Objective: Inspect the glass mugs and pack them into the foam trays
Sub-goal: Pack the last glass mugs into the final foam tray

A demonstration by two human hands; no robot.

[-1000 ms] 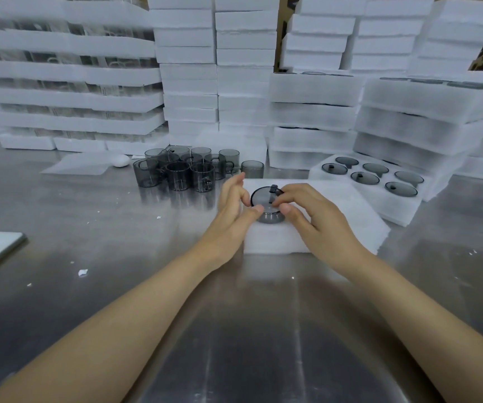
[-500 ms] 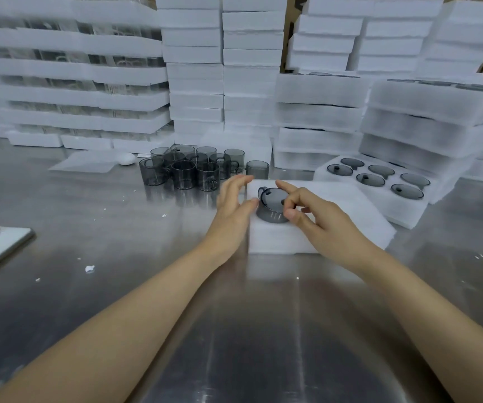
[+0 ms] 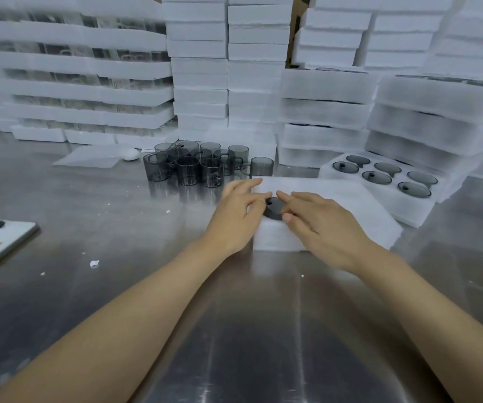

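A smoked grey glass mug [image 3: 273,210] sits sunk into a hole at the near left corner of a white foam tray [image 3: 339,199] in front of me. My left hand [image 3: 238,218] rests against the tray's left edge with its fingertips touching the mug's left rim. My right hand [image 3: 321,225] lies over the mug from the right, straight fingers pressing on its top. Several loose grey mugs [image 3: 193,168] stand grouped on the steel table behind my left hand. A second foam tray [image 3: 336,177] to the right holds several mugs.
Tall stacks of white foam trays [image 3: 228,68] wall off the back and right of the table. A phone [image 3: 2,242] lies at the left edge. A thin foam sheet [image 3: 89,159] and a small white oval object [image 3: 131,154] lie left of the mugs.
The mug has gone from standing proud of the tray, pinched and turned between my fingers, to sitting low in its hole. My fingers have flattened onto it.
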